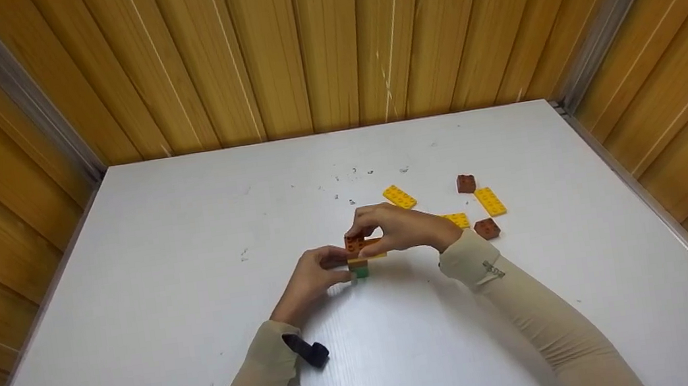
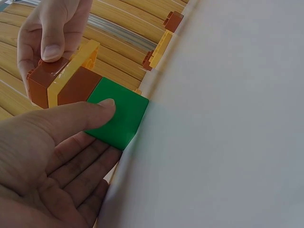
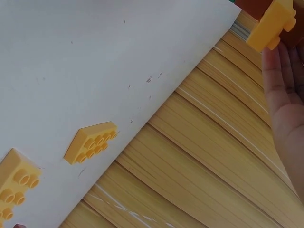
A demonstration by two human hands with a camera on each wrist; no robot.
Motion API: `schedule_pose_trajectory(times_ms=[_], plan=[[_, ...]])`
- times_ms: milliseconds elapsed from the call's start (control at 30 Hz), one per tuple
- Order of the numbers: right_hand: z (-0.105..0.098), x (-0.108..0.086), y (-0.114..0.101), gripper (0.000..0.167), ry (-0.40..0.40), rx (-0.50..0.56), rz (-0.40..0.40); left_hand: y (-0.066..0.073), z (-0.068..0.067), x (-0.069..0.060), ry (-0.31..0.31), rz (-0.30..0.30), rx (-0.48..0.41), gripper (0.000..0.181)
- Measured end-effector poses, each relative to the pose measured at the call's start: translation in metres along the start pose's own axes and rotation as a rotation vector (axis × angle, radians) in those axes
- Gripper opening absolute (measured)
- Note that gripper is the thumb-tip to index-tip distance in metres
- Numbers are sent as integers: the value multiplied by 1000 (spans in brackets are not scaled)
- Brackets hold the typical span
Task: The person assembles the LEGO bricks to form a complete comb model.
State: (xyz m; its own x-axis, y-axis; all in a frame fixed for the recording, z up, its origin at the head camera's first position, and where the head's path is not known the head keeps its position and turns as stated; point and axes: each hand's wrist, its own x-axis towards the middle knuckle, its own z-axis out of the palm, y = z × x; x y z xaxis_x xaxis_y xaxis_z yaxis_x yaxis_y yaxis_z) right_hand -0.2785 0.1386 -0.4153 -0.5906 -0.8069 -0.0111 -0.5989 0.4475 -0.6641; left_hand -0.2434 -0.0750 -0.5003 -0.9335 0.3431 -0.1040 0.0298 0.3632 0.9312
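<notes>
A small stack of toy building bricks stands on the white table, a green brick [image 2: 126, 111] at its base. Above the green come a brown brick [image 2: 78, 86], a yellow plate [image 2: 57, 90] that juts out to the right, and an upper brown brick [image 1: 354, 243]. My left hand [image 1: 315, 276] pinches the green brick from the left, its thumb flat across one face. From the right, my right hand [image 1: 405, 225] grips the upper brown brick; the left wrist view shows its thumb on that brick. The right wrist view catches only part of the stack, at the upper right corner.
Right of the stack lie loose yellow plates [image 1: 490, 201], one partly behind my right wrist, and two brown bricks, one farther back [image 1: 466, 183] and one nearer [image 1: 487, 228]. Another yellow plate [image 1: 399, 197] lies behind my right hand. Wood-patterned walls [image 1: 324, 43] enclose the table [image 1: 160, 257].
</notes>
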Motion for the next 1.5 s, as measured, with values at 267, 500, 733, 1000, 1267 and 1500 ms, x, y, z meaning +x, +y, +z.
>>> schedule_pose_trajectory(times_ms=[267,500,733,1000,1267,1500], plan=[[1,-1,0,28,3,24,5,0,0,0,-5,17,-26,38],[1,-1,-1,27,2,31,6,-1,0,-1,-2,17,-12,38],[1,0,-1,28,0,0,-14,0,1,-2,3,15,-8,39],[0,-3,2,35,-12,-3,-37,-1,0,-1,5,-1,-12,40],[-6,-12,7,45,8,2,-19,-1,1,-1,-6,-11,-26,40],[-15,-20,11,42,27,-43,33,0,1,-1,4,-17,-9,40]])
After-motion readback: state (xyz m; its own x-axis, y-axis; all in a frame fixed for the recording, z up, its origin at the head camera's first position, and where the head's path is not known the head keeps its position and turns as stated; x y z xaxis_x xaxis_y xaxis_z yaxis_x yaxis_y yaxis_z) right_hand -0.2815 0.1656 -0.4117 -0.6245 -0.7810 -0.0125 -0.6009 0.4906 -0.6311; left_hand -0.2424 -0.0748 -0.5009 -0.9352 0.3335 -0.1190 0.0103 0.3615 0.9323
